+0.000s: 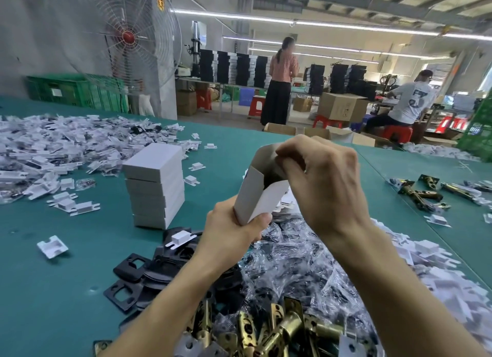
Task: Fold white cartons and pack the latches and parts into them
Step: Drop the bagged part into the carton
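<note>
Where the green table (80, 263) runs off to the left, a wide heap of white inserts (53, 148) and small bags covers it, with a green crate (74, 90) and a big fan (127, 37) behind. One loose insert (52, 246) lies alone nearer the front edge. Just right of the heap stands a stack of closed white cartons (155, 186), upright and a little uneven. Below it, black plates (127, 276) lie overlapping on the table.

At the centre, the left hand (231, 228) grips the bottom end of an open carton (261, 194), thumb across its front face, and holds it upright above the table and tilted slightly to the left. Its top flap stands raised behind the dark mouth. The right hand (327, 180) hangs over that mouth with its fingers bunched and curled against the flap. I cannot tell whether they pinch the flap or something inside.

Under both forearms lies a mound of clear bags (292, 263) with dark parts in them, and at the bottom edge a cluster of brass latches (279, 327). Further right, more latches (418, 194) lie scattered on the table, well apart from the hands, and another drift of white inserts (439, 263) runs along the right side. Two people work at far benches.
</note>
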A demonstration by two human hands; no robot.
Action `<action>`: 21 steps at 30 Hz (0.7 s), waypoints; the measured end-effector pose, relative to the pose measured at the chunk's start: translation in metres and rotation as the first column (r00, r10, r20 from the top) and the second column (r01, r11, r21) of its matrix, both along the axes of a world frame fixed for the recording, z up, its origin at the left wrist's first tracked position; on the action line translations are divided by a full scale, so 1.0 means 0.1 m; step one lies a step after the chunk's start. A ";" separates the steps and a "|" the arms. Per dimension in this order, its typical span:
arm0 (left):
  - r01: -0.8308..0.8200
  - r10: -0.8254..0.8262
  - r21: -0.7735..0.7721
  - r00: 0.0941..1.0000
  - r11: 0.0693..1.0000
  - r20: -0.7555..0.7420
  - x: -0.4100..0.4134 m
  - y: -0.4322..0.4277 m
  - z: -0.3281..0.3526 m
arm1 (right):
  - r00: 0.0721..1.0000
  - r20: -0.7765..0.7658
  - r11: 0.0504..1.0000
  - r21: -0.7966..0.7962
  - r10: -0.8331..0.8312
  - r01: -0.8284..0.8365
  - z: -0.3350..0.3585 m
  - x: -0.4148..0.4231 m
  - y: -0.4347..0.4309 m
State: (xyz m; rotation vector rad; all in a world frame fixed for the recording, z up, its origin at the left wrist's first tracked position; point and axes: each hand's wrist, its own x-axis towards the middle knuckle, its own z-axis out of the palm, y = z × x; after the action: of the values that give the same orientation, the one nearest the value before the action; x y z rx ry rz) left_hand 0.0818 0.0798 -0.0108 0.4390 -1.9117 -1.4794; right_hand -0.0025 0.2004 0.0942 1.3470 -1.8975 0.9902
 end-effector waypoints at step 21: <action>-0.122 0.128 0.183 0.991 0.976 -0.026 0.09 -0.24 0.13 | 0.970 0.214 0.986 -0.141 0.113 -0.084 -0.25 -0.12 -0.07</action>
State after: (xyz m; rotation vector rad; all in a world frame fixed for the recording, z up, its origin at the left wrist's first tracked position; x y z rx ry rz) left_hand 0.0908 0.0557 0.0017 0.5984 -1.6949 -1.5723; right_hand -0.0148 0.1932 0.0688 1.3110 -1.9007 1.3400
